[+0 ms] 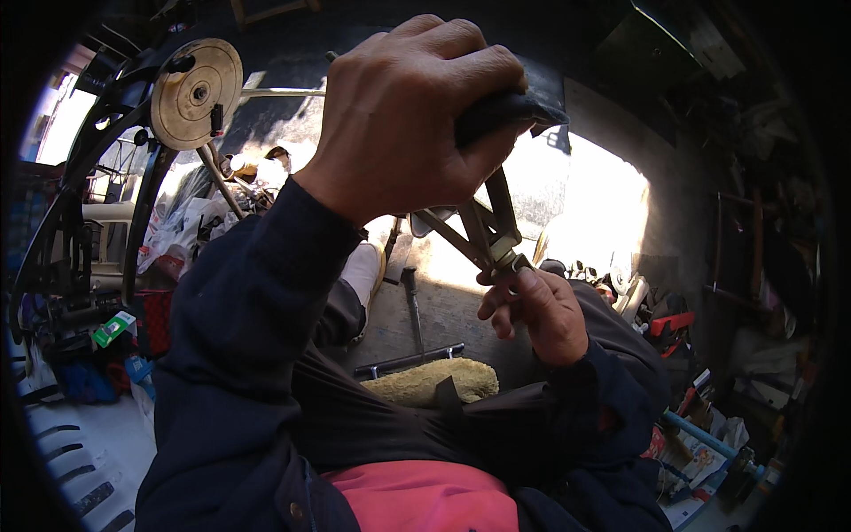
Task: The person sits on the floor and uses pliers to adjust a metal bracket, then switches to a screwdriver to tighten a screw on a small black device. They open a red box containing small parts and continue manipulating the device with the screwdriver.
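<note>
Left hand [412, 115] clutches a black piece [498, 113] atop a metal frame [503, 208] whose lower end could swing should the pinching right hand [548, 315] loosen.

From here I see a grey floor [465, 321] with a bright sunlit patch [612, 199] farther off; daylight [62, 115] glares at far left, and shadowed clutter [767, 359] crowds the right.
</note>
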Available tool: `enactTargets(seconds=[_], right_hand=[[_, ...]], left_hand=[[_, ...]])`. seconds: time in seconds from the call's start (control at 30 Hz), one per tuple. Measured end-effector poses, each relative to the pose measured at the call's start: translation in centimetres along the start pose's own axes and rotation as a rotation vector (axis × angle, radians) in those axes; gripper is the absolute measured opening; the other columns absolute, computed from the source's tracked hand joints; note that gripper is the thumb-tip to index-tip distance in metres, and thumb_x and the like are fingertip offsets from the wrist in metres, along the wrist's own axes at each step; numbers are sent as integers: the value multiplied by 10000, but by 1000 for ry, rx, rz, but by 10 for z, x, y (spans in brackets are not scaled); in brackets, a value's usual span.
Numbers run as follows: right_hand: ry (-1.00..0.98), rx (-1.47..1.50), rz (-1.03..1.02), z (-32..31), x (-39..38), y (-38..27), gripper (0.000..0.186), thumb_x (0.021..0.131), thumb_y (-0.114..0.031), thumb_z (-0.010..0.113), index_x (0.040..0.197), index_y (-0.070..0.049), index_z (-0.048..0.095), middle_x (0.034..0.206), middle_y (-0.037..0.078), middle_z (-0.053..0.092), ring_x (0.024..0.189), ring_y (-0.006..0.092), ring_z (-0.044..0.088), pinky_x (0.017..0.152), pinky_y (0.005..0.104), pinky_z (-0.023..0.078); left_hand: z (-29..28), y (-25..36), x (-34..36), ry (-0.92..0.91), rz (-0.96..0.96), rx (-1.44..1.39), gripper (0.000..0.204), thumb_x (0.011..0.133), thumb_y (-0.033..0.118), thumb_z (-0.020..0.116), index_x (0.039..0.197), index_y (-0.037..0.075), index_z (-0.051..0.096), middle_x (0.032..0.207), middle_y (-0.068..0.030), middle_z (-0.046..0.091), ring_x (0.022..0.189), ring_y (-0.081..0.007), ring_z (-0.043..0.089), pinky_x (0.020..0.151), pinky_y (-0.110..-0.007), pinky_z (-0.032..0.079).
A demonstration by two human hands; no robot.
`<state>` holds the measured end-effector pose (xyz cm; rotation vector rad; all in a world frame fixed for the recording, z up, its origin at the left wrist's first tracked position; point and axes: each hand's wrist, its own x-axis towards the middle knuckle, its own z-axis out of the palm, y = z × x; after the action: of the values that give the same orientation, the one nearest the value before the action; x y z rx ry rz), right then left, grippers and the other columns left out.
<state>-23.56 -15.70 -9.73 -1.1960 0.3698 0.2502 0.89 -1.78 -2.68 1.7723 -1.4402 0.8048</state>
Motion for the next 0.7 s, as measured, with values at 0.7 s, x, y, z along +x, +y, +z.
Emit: enactTargets(seconds=[0.7], right_hand=[[-13, 69, 73, -4, 2, 1, 804, 1069, -674, 440, 1256, 84, 630, 935, 194, 740, 671, 181, 681, 582, 284, 491]], left_hand=[[0, -1, -1, -13, -19, 22, 277, 789, 332, 898, 972, 160, 783, 836, -15, 706, 742, -212, 694, 613, -341, 555]])
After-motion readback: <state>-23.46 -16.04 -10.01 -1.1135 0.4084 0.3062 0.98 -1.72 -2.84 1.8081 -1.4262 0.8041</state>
